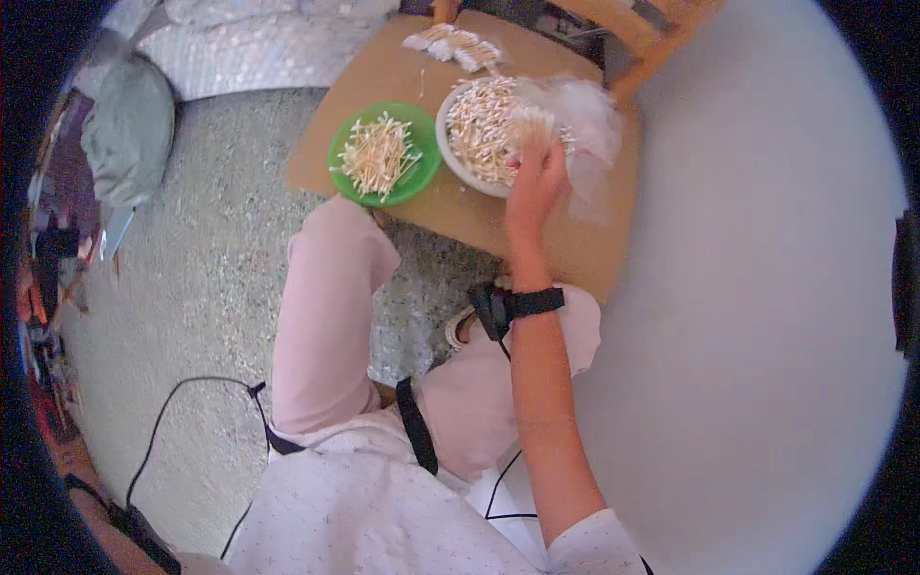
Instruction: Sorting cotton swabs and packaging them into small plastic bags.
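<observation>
My right hand [539,182] is at the right side of a white bowl [463,174] heaped with cotton swabs [482,120]. Its fingers are closed around a bunch of cotton swabs [533,125], whose tips fan out above them. Touching the bowl's right side is a crumpled clear plastic bag [589,129], partly behind my hand. To the left stands a green bowl [426,165] with a loose pile of cotton swabs [379,158] in it. Of my left arm only the forearm [105,532] with a black strap shows at the lower left rim; the hand is not visible.
The bowls stand on a small brown table [604,244]. Along its far edge lie several bundles of swabs [455,46], with a single swab [422,83] nearby. A wooden chair [632,38] is behind it. A black cable [182,383] loops at the left.
</observation>
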The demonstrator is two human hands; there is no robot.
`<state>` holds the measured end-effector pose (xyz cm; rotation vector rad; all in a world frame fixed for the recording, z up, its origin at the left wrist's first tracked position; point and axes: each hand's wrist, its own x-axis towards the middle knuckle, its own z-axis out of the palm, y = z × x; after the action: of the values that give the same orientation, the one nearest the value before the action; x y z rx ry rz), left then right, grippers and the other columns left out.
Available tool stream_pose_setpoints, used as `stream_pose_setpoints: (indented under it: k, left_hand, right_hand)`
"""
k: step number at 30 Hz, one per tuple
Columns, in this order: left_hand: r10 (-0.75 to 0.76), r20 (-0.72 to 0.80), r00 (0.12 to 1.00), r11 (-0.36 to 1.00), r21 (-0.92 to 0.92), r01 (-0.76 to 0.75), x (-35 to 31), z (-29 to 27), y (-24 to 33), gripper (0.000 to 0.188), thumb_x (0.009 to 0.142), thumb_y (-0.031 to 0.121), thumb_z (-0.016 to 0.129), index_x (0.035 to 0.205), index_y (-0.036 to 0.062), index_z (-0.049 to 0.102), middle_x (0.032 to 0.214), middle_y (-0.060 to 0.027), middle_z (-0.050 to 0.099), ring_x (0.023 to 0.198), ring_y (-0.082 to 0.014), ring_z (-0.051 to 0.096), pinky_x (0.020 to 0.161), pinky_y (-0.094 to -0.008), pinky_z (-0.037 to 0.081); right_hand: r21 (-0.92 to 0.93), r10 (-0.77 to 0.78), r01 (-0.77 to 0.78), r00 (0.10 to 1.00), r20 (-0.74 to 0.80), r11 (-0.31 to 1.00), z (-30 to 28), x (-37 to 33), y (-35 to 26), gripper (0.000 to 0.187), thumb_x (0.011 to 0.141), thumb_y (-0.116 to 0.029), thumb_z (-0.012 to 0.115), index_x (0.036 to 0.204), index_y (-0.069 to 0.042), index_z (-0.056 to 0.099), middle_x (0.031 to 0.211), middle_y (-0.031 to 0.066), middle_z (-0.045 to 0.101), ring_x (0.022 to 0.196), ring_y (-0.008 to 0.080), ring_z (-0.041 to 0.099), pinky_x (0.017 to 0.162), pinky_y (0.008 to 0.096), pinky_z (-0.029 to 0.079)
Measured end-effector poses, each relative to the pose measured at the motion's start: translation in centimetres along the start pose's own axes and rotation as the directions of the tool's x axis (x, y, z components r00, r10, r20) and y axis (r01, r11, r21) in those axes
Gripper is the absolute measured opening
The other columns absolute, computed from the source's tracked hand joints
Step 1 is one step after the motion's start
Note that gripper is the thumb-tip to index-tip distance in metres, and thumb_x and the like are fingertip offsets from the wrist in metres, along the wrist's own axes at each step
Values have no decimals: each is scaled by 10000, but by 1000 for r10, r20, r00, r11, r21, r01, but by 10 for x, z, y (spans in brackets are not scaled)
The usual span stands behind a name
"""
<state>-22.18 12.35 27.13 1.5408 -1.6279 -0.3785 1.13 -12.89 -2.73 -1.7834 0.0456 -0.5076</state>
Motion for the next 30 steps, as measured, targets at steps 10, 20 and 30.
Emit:
stream_pose_setpoints:
  k: [10,20,30]
  left_hand:
    - [-377,-176,910,925,-16,380,-11,18,34,585,877,352,577,1366,92,388,1225,-132,570,1079,-255,591,890,-324,500]
    - [-710,-308,634,674,-36,738,-16,27,90,565,858,336,588,1331,83,410,1204,-129,578,1061,-245,594,877,-323,502]
    - [-794,-283,538,573,-52,818,-23,8,65,546,839,321,599,1297,74,431,1182,-127,586,1043,-235,598,865,-323,503]
  right_hand:
    - [59,34,-33,999,-23,998,6,-10,-17,261,931,-187,495,1024,27,612,835,88,614,653,159,560,688,283,474]
    - [-95,2,0,1000,26,996,-8,0,13,339,940,-246,503,1083,40,617,960,143,658,772,220,618,702,323,516]
    - [-96,-143,147,988,48,984,-13,1,23,318,939,-253,512,1044,22,635,838,80,654,708,151,568,648,312,468]
